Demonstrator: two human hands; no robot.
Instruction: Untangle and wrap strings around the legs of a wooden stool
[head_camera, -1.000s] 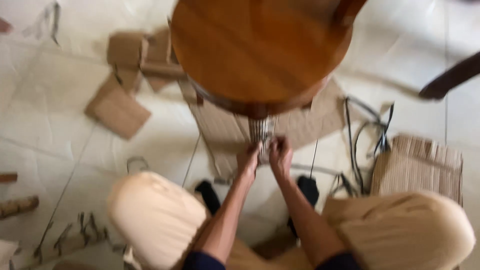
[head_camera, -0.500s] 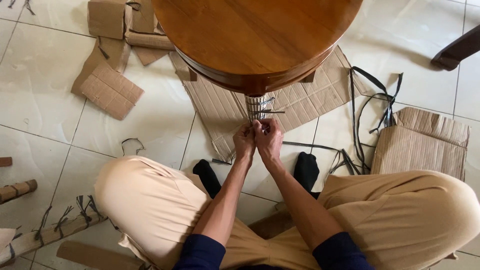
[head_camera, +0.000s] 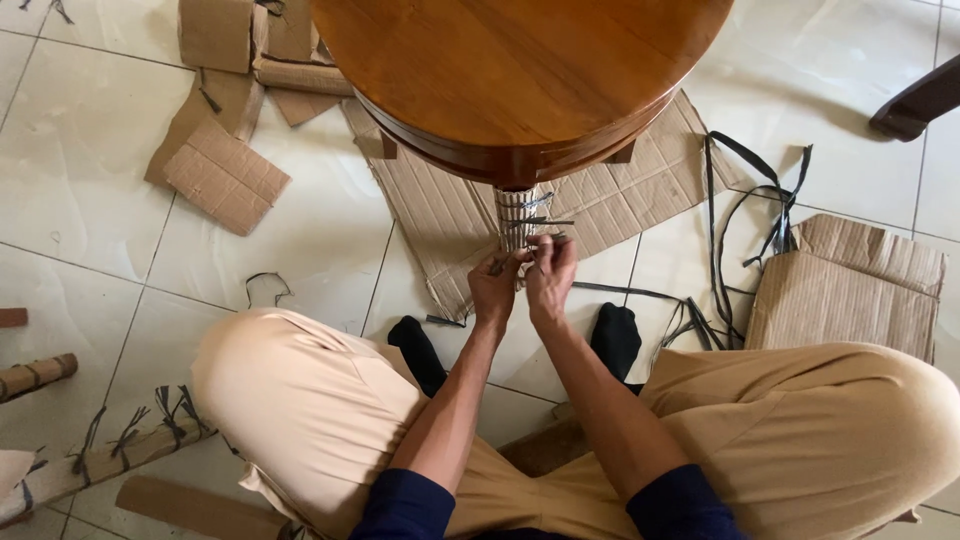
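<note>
A round brown wooden table (head_camera: 520, 70) stands in front of me. One of its legs is wrapped in corrugated cardboard (head_camera: 512, 215) bound with thin dark straps. My left hand (head_camera: 497, 287) and my right hand (head_camera: 550, 275) meet at the lower end of that wrapped leg. The fingers of both pinch a dark strap (head_camera: 540, 243) at the wrap. I sit on the tiled floor with my knees spread, in beige trousers and black socks.
A flat cardboard sheet (head_camera: 640, 195) lies under the table. Loose cardboard pieces (head_camera: 225, 175) lie at the upper left, a folded piece (head_camera: 850, 290) at the right. Cut black straps (head_camera: 735, 230) trail beside it. Wrapped sticks (head_camera: 95, 465) lie at the lower left.
The view has steadied and shifted slightly. My hands have stayed together at the wrapped leg, with the fingers working at the strap.
</note>
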